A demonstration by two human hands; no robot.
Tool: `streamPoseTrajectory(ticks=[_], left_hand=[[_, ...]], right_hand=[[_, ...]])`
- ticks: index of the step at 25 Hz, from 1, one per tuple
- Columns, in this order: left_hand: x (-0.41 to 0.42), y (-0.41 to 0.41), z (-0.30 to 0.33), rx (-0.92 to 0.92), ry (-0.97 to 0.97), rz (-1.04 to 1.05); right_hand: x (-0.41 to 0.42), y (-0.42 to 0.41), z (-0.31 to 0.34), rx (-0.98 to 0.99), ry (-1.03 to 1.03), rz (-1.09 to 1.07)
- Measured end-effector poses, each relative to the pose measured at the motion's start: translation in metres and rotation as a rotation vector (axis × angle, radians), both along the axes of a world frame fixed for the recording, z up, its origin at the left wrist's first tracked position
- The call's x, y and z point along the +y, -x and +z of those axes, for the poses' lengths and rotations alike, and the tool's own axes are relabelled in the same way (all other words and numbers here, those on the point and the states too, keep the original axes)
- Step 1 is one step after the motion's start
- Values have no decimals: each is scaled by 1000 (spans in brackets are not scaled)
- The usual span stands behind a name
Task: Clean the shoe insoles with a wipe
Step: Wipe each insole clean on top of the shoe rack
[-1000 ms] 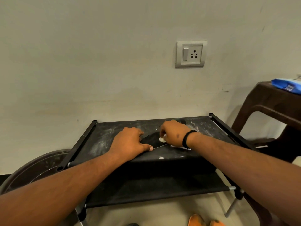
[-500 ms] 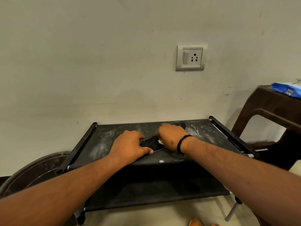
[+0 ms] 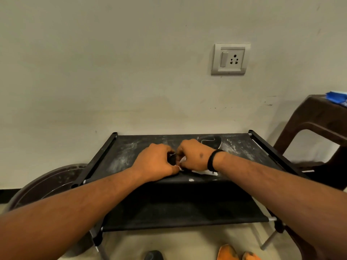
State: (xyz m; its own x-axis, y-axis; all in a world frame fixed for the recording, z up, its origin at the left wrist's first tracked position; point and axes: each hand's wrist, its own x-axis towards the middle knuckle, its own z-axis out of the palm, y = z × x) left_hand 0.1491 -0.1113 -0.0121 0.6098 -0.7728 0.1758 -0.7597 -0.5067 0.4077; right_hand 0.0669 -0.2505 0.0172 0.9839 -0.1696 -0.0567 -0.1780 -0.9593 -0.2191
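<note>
a round dark pan [image 3: 47, 182] leans at the far left beside a black shoe rack [image 3: 120, 156] whose top shelf is dusted with white marks. the left hand [image 3: 155, 162] rests on that shelf, fingers curled on the near end of a dark insole [image 3: 210, 142] that lies across it. touching it, the right hand [image 3: 195, 156], a black band [image 3: 212, 160] at the wrist, has fingers curled on a white wipe [image 3: 204, 172] pressed on the insole. a socket [image 3: 230, 59] sits on the wall; a brown stool [image 3: 315, 121] stands at right.
</note>
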Motion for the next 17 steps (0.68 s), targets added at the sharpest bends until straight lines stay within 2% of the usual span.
streamPoseTrajectory(ticks=[2,5,6,7,10,11,12,15,17], left_hand=[[2,-8,0,88,3,-41],[9,-15,0,189,12,-68],[10,-16,-2,202,25,-76],[10,-16,-4,197,34,-83],[9,-17,-9,140,84,-85],[9,-18,-9,119,95,-83],[8,-18,-8,100,96,-83],[8,-17,-10,83,71,-48],[7,-17,-11,84,67,-44]], right_hand=[[4,-4,-6,-51,13,-7],[-13,-13,-6,-86,305,-147],[-17,-13,-5,-66,344,-174],[-19,-12,-5,-43,301,-164],[-2,-13,-2,-25,-72,10],[5,-13,-4,-28,-106,42],[7,-16,-7,-57,-75,46],[-10,-26,-12,-121,239,-112],[-13,-26,-12,-109,235,-151]])
